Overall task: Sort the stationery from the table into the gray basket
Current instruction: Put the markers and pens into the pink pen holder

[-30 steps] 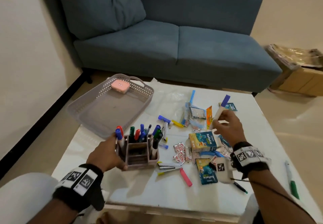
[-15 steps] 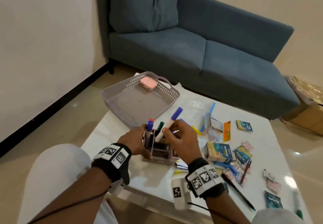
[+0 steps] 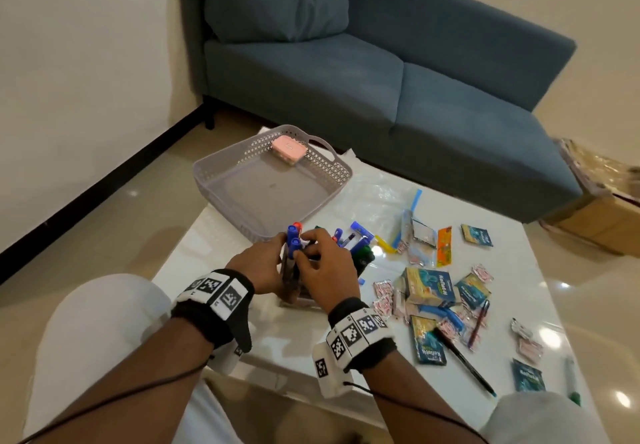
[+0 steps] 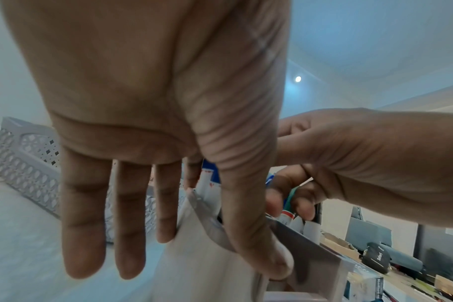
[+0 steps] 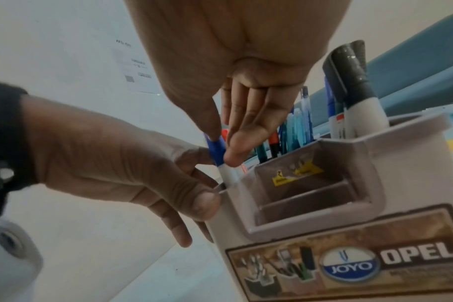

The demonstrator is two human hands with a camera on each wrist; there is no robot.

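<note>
A beige pen holder (image 5: 323, 204) with several markers stands on the white table (image 3: 346, 367), just in front of the gray basket (image 3: 207, 180). In the head view the pen holder (image 3: 290, 291) is mostly hidden between my hands. My left hand (image 3: 258, 270) grips its left corner, thumb on the front wall (image 4: 311, 255) and fingers along the side. My right hand (image 3: 325, 267) pinches a blue-capped marker (image 5: 217, 151) by its cap. The white barrel of that marker stands in the holder's left slot. A pink box (image 3: 289, 147) lies in the basket's far corner.
Packets (image 3: 429, 287), loose pens (image 3: 464, 360) and a clear plastic bag (image 3: 377, 201) are scattered over the right half of the table. A blue sofa (image 3: 381, 90) stands behind it, and a cardboard box (image 3: 602, 215) sits on the floor at far right.
My right hand has carried the blue-capped marker from the right side of the table to the holder and lowered it into the left slot. My left hand has stayed on the holder.
</note>
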